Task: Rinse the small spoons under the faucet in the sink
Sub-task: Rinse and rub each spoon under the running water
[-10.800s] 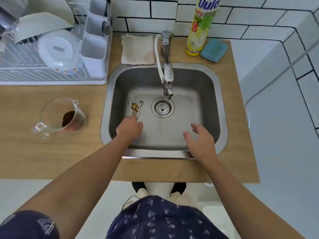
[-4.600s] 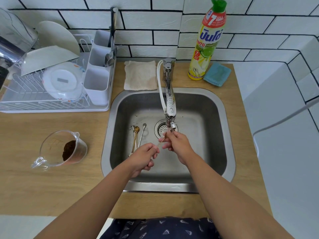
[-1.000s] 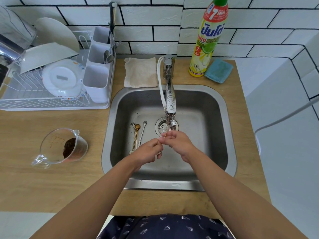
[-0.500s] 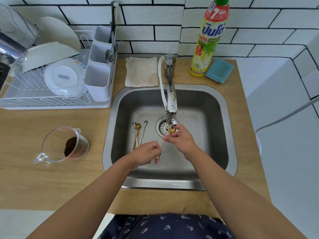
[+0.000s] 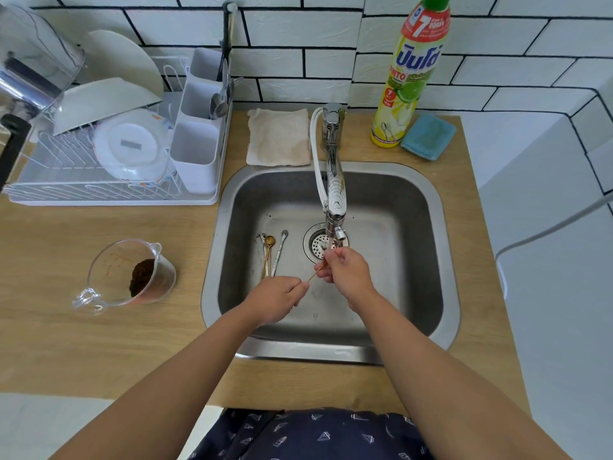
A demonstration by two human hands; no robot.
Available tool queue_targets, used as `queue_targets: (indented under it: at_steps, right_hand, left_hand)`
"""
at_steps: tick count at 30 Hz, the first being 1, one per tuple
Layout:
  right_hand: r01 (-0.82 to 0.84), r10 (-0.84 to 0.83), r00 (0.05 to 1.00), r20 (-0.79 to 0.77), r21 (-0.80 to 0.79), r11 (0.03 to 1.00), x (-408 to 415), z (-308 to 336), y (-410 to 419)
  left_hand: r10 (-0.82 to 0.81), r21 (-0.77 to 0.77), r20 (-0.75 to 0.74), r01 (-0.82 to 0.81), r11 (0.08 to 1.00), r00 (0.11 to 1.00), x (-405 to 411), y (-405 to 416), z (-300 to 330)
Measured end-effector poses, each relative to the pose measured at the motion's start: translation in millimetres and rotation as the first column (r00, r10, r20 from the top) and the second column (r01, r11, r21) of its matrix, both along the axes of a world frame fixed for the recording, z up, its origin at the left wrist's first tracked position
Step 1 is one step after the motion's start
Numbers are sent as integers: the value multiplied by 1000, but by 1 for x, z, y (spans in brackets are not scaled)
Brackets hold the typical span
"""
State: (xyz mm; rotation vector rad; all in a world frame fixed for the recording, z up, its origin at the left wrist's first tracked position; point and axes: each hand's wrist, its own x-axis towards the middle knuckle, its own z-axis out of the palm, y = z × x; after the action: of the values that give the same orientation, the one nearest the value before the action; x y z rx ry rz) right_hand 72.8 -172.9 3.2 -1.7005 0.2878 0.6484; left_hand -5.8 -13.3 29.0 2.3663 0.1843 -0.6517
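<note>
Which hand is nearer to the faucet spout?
Right. The right hand is just under the faucet spout; the left hand is lower left, pinching the gold spoon handle.

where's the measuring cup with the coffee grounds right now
In the head view, the clear measuring cup stands on the wooden counter left of the sink, in front of the white dish rack.

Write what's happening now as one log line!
left hand: pinches thin gold spoon handle | right hand: holds spoon under chrome faucet | other small spoons: sink floor
</note>
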Motion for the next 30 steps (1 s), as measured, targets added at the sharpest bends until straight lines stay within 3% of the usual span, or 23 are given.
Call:
queue_targets:
  at_steps: [3, 8, 12, 15, 19, 23, 27, 30]
  right_hand:
    - [-114, 115, 993, 19, -35, 993, 0, -1, -4]
    - [15, -13, 999, -37, 69, 998, 7, 1, -10]
    - [-41, 43, 999, -20, 68, 997, 5, 0, -8]
    - [28, -24, 999, -41, 108, 994, 10, 0, -9]
    - [-46, 50, 998, -40, 94, 994, 7, 2, -7]
    - [43, -29, 996, -90, 147, 988, 8, 4, -8]
    - [52, 25, 976, -217, 340, 939, 9, 5, -15]
    - [66, 28, 974, -225, 398, 915, 9, 6, -22]
  left_hand:
    - [-31, 13, 9, 31, 999, 999, -5, 0, -5]
    - [53, -75, -5, -53, 996, 999, -2, -2, -4]
    - [38, -87, -14, -39, 995, 999, 2, -2, 0]
    - [30, -90, -9, -31, 996, 1000, 3, -2, 3]
    - [18, -72, -13, -19, 997, 1000, 4, 0, 6]
    - [18, -66, -16, -19, 998, 1000, 4, -3, 9]
    - [176, -301, -200, -231, 925, 964, 2, -4, 14]
    - [164, -477, -333, -316, 820, 929, -2, 0, 18]
